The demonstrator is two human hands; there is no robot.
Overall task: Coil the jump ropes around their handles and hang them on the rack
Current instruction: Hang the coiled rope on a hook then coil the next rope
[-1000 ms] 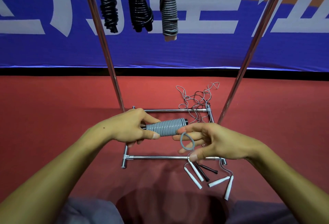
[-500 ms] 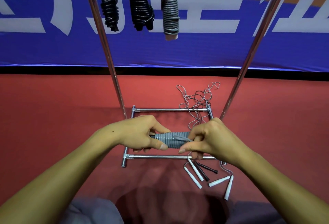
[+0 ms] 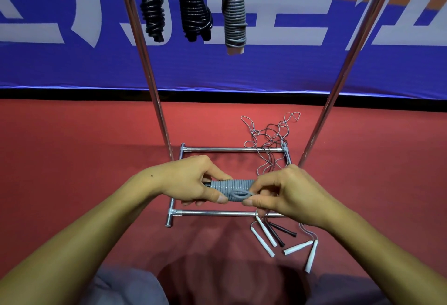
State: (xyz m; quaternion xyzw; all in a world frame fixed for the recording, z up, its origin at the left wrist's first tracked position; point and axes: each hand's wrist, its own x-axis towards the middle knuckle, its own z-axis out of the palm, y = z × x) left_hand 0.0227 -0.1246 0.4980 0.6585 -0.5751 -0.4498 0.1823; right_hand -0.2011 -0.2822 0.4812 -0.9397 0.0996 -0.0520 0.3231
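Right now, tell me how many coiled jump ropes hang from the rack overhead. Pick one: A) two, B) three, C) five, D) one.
B: three bundles hang at the top of the head view, two black ones and one grey one, while the left hand and right hand work on a fourth grey coil.

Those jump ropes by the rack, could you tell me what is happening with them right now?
A person is finishing a grey coiled rope: the left hand grips one end of the bundle while the right hand pinches a small loop at its side. Three coiled bundles, two black and one grey, hang from the rack. Loose ropes with white handles lie tangled on the red floor.
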